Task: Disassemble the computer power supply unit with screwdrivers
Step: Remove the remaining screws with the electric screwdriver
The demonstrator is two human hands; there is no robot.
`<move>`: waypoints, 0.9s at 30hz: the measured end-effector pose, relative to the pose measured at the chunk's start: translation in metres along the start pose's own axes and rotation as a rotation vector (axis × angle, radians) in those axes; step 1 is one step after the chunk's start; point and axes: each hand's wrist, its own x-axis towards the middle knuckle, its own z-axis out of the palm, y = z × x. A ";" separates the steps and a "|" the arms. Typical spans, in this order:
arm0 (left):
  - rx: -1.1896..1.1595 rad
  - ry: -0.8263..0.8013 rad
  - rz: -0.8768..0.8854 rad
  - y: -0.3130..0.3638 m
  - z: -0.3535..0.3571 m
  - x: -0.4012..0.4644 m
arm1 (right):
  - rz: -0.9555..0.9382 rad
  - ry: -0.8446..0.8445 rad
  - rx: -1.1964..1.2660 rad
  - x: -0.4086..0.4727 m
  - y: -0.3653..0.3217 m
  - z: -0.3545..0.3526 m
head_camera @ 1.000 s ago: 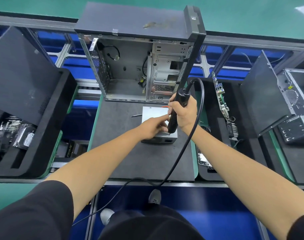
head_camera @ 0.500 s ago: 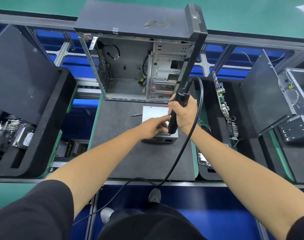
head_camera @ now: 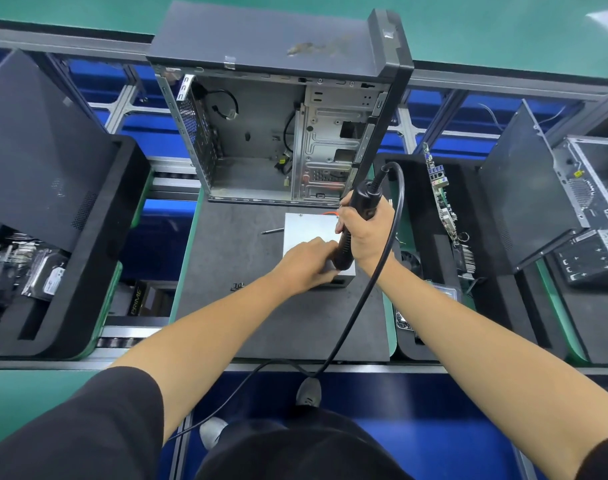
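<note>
- A silver power supply unit [head_camera: 307, 230] lay flat on a dark grey work mat [head_camera: 233, 306], just in front of an open, gutted computer case [head_camera: 278, 133] that stood at the mat's far edge.
- The right hand [head_camera: 366, 233] gripped a black corded electric screwdriver [head_camera: 356, 223] in a closed fist, fingers wrapped round the barrel. The tool stood nearly upright over the near right corner of the power supply unit, its tip hidden behind the hands.
- The left hand [head_camera: 306, 263] rested on the near edge of the power supply unit, fingers curled close together beside the foot of the screwdriver. Whether they pinched the bit, a screw, or only steadied the casing could not be told.
- Compared with the views a second and half a second before, almost nothing had shifted: both hands, the tool and the unit kept the same places, and the small differences looked like head movement.
- That stillness suggested a screw at the near right corner was being driven out, with the lid not yet lifted, so the task seemed to be at an early stage.
- A loose screwdriver bit [head_camera: 272, 231] lay on the mat just left of the power supply unit, and a few small dark screws [head_camera: 238, 286] lay farther left and nearer the person.
- The tool's black cable [head_camera: 372, 292] looped from the top of the handle down past the right wrist.
</note>
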 end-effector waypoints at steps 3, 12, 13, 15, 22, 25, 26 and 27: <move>-0.018 0.025 -0.005 0.005 0.001 -0.001 | -0.002 0.005 0.008 -0.001 0.000 0.000; -0.032 0.069 0.000 0.005 0.008 -0.003 | -0.005 -0.019 0.017 -0.003 -0.001 0.002; -0.033 0.063 0.001 0.005 0.008 -0.003 | -0.005 -0.026 0.021 -0.003 -0.001 0.002; -0.033 0.053 -0.002 0.005 0.008 -0.003 | -0.006 -0.029 0.022 -0.002 0.001 0.001; -0.012 0.046 0.019 0.003 0.008 0.000 | 0.017 -0.097 0.057 0.002 0.017 -0.008; -0.084 0.032 0.028 -0.002 0.006 -0.001 | 0.024 -0.132 0.075 0.004 0.020 -0.011; -0.132 0.035 0.045 -0.005 0.005 -0.003 | 0.020 -0.151 0.081 0.004 0.020 -0.011; -0.179 0.057 0.068 -0.009 0.005 -0.005 | 0.016 -0.169 0.088 0.005 0.020 -0.011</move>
